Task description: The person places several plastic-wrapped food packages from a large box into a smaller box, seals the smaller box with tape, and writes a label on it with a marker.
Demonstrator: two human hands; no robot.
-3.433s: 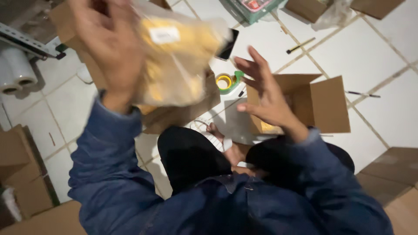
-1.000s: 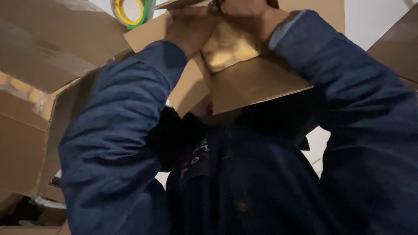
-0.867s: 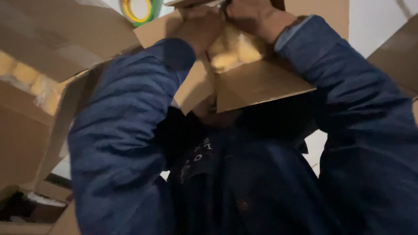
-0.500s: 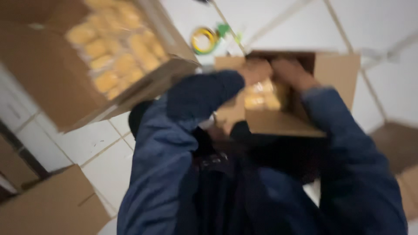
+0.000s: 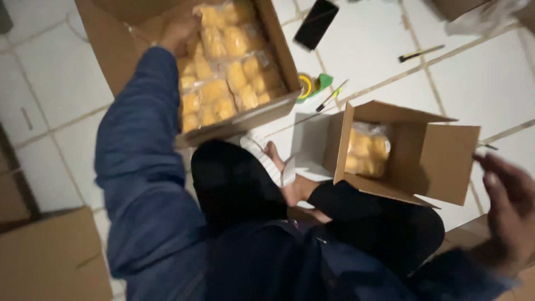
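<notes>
Clear plastic packets of yellow pieces (image 5: 225,72) fill large brown cardboard box (image 5: 120,39); left hand (image 5: 179,30) reaches in, finger state unclear. Right hand (image 5: 510,206) empty, fingers apart.

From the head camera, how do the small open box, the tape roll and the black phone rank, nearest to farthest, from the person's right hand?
From the right hand:
1. Small open cardboard box, just left of it, one yellow packet inside.
2. Tape roll, on the floor tiles beyond the box.
3. Black phone, farthest, near the top edge.
</notes>
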